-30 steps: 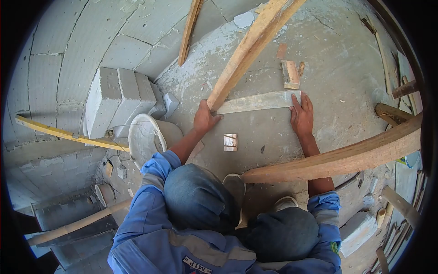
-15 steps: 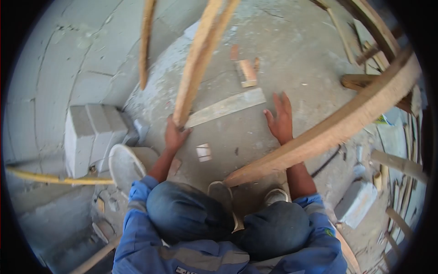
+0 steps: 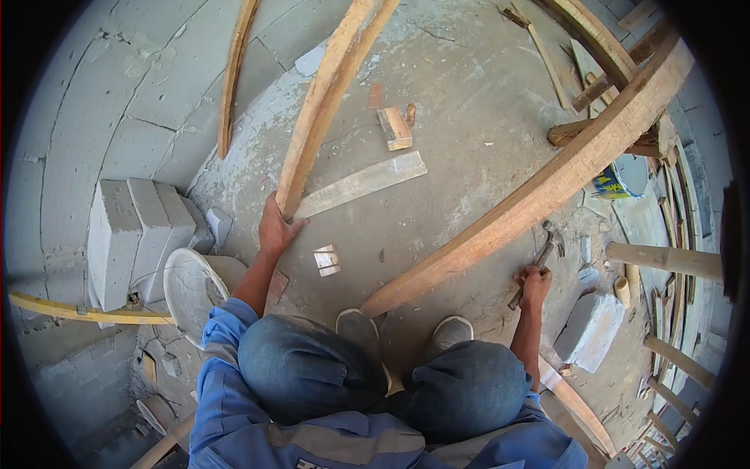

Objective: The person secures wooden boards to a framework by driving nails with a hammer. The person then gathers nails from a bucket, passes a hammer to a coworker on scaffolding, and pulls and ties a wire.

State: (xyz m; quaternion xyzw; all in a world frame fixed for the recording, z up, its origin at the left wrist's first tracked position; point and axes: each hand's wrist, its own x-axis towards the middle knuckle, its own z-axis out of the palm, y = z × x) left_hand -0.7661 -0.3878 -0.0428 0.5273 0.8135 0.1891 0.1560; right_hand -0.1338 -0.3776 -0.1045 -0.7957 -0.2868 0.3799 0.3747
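Note:
My left hand [image 3: 275, 232] is at the foot of a slanting wooden post [image 3: 319, 109], its fingers around the lower end and the thumb out to the right. From beside that foot a flat pale board [image 3: 367, 184] stretches right across the floor. To the right of my knees, my right hand [image 3: 534, 286] is closed round the handle of a claw hammer [image 3: 550, 244], whose head points away from me. Between my hands a thick wooden beam [image 3: 516, 211] slopes from near my left shoe up to the upper right.
A white bucket [image 3: 191, 293] and stacked grey blocks [image 3: 133, 234] stand at the left by the block wall [image 3: 101, 102]. Brick pieces [image 3: 394, 129] and a small pale tile piece [image 3: 327, 260] lie ahead. At the right are a loose block [image 3: 591, 332], a paint bucket [image 3: 621, 178] and bamboo poles [image 3: 664, 260].
My right hand has moved from the floor beyond the beam, where it was open, to the right and nearer me, and now grips the hammer. My left hand stays at the post's foot.

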